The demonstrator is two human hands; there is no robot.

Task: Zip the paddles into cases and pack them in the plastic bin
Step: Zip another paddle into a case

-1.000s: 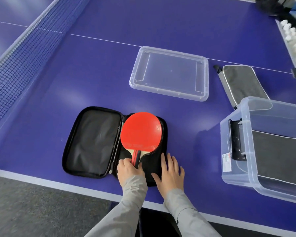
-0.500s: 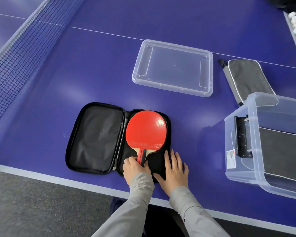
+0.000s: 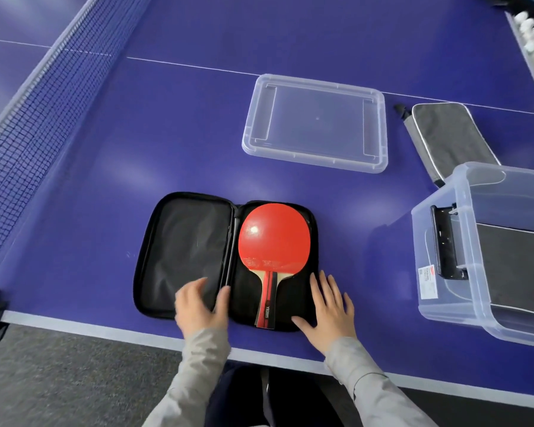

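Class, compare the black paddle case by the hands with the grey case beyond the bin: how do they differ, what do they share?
The black case lies unzipped and spread flat, a red paddle on its right half; the grey case is closed. The left hand and right hand touch the black case; no hand touches the grey case. Both lie on the table.

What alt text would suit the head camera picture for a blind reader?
A red table-tennis paddle lies in an open black case on a blue table; the left hand is on the empty flap, the right hand flat beside the handle. Farther off lie a clear lid and a grey case, with a clear bin holding another case at right.
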